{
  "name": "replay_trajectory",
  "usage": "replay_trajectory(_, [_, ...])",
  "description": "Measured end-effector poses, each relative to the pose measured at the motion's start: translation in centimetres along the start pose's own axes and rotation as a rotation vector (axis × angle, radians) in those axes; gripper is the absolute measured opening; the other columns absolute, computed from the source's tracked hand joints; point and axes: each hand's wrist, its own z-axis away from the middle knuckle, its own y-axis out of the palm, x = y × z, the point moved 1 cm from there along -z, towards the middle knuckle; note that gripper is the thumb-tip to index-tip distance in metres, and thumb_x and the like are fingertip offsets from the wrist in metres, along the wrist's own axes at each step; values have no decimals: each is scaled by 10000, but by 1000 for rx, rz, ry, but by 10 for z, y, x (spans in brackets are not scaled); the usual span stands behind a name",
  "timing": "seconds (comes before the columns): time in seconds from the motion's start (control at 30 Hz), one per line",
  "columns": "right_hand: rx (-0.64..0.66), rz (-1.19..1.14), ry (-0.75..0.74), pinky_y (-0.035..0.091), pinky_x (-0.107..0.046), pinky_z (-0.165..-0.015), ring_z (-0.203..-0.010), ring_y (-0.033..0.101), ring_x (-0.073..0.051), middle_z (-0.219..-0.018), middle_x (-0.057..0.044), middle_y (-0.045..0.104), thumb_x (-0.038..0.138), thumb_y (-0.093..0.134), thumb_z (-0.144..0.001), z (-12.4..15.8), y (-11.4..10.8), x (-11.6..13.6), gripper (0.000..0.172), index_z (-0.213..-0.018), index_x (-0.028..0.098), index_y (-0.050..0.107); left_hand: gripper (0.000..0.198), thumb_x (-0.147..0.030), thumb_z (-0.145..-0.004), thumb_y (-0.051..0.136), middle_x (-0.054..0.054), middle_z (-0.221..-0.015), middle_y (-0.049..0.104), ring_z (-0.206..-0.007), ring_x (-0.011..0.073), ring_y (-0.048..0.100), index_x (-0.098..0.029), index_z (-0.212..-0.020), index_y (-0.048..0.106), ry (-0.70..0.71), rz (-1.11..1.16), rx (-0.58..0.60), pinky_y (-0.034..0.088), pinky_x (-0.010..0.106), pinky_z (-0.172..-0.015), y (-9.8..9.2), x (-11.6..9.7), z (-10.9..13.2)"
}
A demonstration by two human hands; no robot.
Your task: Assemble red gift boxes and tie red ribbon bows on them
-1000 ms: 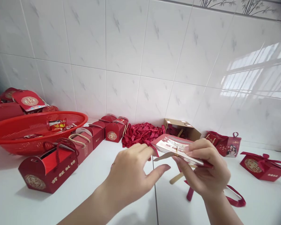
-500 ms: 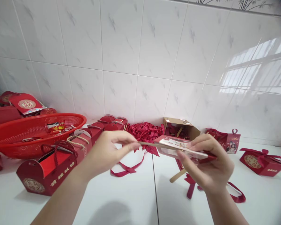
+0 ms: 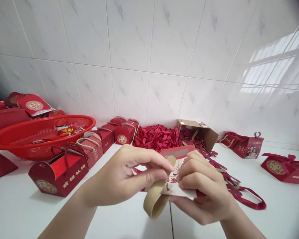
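Note:
My right hand (image 3: 206, 186) grips a flat red-and-white printed gift box (image 3: 176, 191), fingers over its printed face and thumb below. My left hand (image 3: 129, 179) pinches a tan strap (image 3: 153, 204) against the box's left side. The strap curls into a loop below my left thumb, and its rounded end shows above the fingers. Part of the box is covered by both hands. Behind it lies a heap of dark red ribbons (image 3: 155, 136).
On the left stand a red plastic basket (image 3: 72, 122) with small packets and a row of red gift boxes (image 3: 72, 176). An open cardboard box (image 3: 211, 139) holds more strips. Further right are a ribbon-tied red box (image 3: 286, 169) and a loose red ribbon loop (image 3: 261, 204).
The strap, earlier stretched out leftward from the box, is now curled into a loop. My left hand has moved right, up to the box, and the box's printed face has turned toward me.

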Motion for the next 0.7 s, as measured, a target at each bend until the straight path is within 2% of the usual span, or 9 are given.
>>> replay_trajectory(0.1, [-16,23,10,342,-296,-551,-579,448,-137,-659,-7,508,150,635,-745,-1,-8,-3,151,-758,183,489,276,-141,-878,496,25,-945,718,-849,165,671,-259,-1051,677,17,-12,-4,560,263,-732,-2,3,-1])
replay_trajectory(0.17, [-27,45,18,347,-293,-540,-571,451,-134,-664,-3,515,161,639,-750,-1,-10,-4,150,-760,189,493,272,-129,-848,546,38,-1071,690,-984,189,641,-272,-1017,704,69,-43,-19,544,301,-830,-1,3,-2])
replay_trajectory(0.23, [-35,59,21,352,-291,-534,-568,450,-132,-662,-1,521,172,644,-753,-2,-12,-4,151,-761,192,494,252,-119,-820,588,34,-1125,666,-1018,185,625,-287,-941,732,104,-60,-34,542,284,-833,3,2,-4])
replay_trajectory(0.43, [-44,49,39,350,-296,-537,-585,458,-138,-667,-12,537,173,660,-757,-1,-13,-6,171,-768,184,490,309,-68,-784,628,-26,-893,731,-815,132,676,-309,-947,731,53,116,-66,554,231,-730,14,6,-8])
replay_trajectory(0.7, [-39,15,52,323,-282,-522,-588,433,-128,-679,-20,528,162,661,-751,0,-16,-8,182,-773,171,480,249,-118,-782,651,-26,-841,732,-756,144,676,-308,-917,739,6,189,-58,547,249,-675,13,7,-7])
